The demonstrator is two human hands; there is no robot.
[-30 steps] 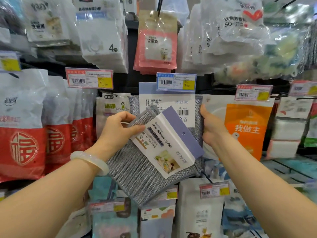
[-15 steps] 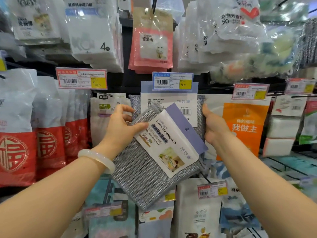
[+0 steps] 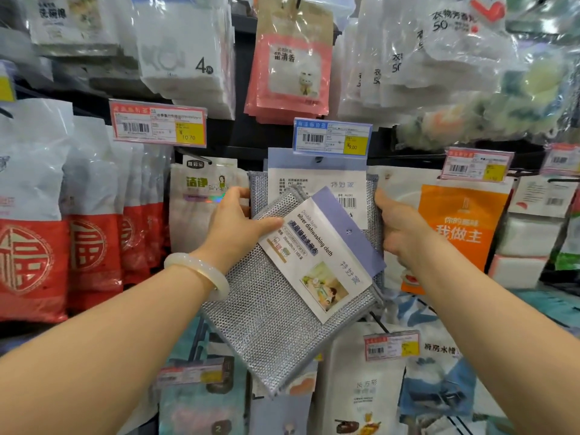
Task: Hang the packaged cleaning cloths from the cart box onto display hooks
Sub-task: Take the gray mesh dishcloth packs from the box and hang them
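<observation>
The left hand pinches the tilted cloth pack at its upper left corner, thumb flat on the white card and fingers curled behind the silver mesh. The pack sits at the centre of view, its purple card header swung toward two o'clock, overlapping the hanging packs of the same kind at twelve o'clock. The right hand grips the right edge of those hanging packs, fingers hidden behind them. Above them is the blue price tag; the display hook itself is hidden behind it.

The pack looks light and floppy: soft mesh that sags, with only the card stiff. Holding it by the card header, close to the small punched hole, would likely give the best control for threading it onto the hook.
</observation>
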